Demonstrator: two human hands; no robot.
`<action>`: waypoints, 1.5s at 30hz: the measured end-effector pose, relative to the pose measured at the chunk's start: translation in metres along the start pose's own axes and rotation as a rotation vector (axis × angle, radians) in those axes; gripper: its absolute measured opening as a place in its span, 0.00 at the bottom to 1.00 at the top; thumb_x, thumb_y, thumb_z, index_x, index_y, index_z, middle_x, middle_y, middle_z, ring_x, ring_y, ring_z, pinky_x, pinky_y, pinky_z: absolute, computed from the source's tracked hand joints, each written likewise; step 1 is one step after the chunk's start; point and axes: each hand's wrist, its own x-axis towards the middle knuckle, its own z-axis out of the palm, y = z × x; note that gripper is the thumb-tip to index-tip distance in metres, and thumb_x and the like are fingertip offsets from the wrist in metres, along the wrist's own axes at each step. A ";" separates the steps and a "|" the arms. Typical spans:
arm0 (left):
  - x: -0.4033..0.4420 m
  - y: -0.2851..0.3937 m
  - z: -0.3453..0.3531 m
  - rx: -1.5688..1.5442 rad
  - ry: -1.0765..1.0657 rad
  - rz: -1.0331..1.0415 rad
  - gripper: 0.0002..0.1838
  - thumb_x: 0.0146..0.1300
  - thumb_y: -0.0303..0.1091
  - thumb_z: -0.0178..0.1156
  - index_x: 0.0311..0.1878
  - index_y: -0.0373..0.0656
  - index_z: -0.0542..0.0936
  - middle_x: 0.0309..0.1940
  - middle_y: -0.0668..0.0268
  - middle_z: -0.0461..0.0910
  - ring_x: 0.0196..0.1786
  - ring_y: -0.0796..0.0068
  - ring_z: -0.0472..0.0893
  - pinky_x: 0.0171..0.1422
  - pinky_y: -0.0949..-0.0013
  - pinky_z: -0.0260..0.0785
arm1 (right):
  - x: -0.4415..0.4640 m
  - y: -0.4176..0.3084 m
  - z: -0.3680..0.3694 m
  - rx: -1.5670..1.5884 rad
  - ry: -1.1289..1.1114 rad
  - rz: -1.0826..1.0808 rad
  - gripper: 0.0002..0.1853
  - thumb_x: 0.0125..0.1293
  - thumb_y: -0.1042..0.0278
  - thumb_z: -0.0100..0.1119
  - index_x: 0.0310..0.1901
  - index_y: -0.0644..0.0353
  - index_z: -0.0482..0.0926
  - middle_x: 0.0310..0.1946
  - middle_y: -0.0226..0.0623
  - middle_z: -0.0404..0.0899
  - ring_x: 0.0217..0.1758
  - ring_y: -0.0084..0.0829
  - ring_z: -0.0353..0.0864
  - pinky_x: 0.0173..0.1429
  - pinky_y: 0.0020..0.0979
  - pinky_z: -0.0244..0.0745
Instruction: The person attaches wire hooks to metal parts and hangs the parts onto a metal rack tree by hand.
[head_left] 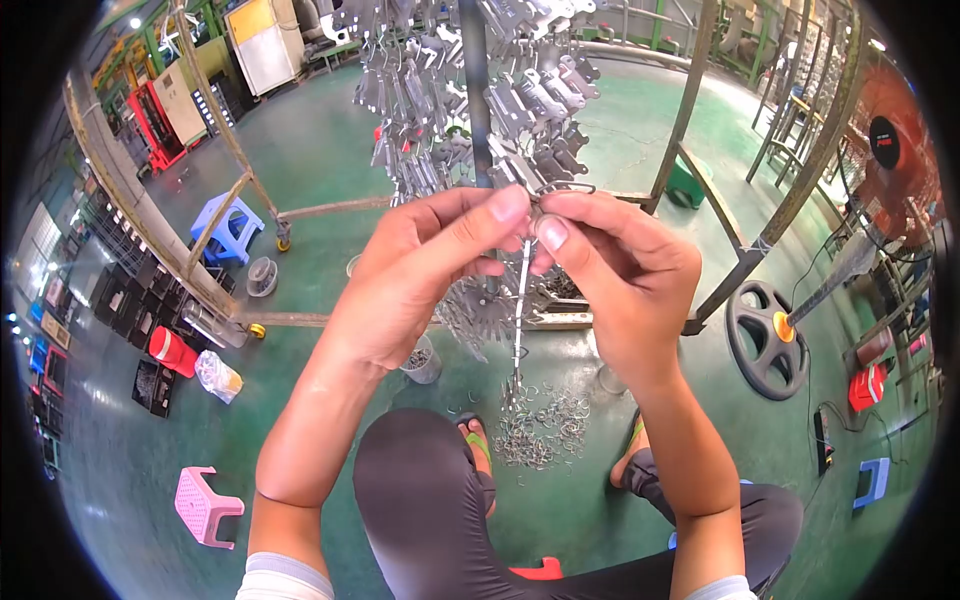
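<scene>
Working a small metal piece (535,204), mostly hidden between them, the left hand (425,245) and right hand (630,265) pinch it with closed fingers; step in hand judged to be fine handling. Next move presumably calls for steady two-handed control, a thin metal strip (520,315) dangling below and metal plates (512,112) hanging beyond.

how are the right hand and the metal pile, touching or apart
Apart: the head view shows green floor between the right hand and the metal pile.
</scene>
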 end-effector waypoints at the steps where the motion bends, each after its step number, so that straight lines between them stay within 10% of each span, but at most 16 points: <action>1: 0.001 -0.001 0.003 -0.057 0.024 -0.007 0.30 0.70 0.58 0.68 0.57 0.38 0.85 0.46 0.67 0.86 0.51 0.77 0.83 0.56 0.70 0.74 | -0.002 -0.001 -0.001 -0.001 -0.004 0.000 0.10 0.70 0.85 0.66 0.51 0.73 0.86 0.41 0.37 0.87 0.38 0.19 0.85 0.42 0.20 0.81; 10: 0.029 0.023 -0.008 0.031 -0.121 -0.070 0.30 0.76 0.56 0.57 0.67 0.42 0.78 0.60 0.55 0.84 0.56 0.65 0.86 0.57 0.62 0.79 | -0.012 -0.008 -0.007 0.020 -0.058 0.031 0.10 0.68 0.89 0.64 0.50 0.75 0.86 0.44 0.39 0.86 0.40 0.19 0.84 0.41 0.20 0.79; 18: 0.049 0.063 -0.006 0.457 -0.405 -0.191 0.19 0.64 0.44 0.74 0.47 0.36 0.89 0.45 0.61 0.89 0.48 0.73 0.86 0.55 0.69 0.77 | -0.019 -0.009 -0.009 -0.010 -0.087 0.024 0.10 0.66 0.90 0.65 0.49 0.75 0.86 0.44 0.42 0.86 0.43 0.21 0.84 0.42 0.20 0.80; 45: 0.026 0.039 0.010 0.323 -0.104 -0.063 0.17 0.71 0.41 0.70 0.52 0.37 0.86 0.46 0.68 0.88 0.47 0.82 0.84 0.53 0.73 0.76 | -0.039 -0.001 -0.031 -0.113 0.029 0.045 0.11 0.66 0.91 0.64 0.49 0.75 0.85 0.45 0.41 0.84 0.42 0.23 0.85 0.44 0.21 0.82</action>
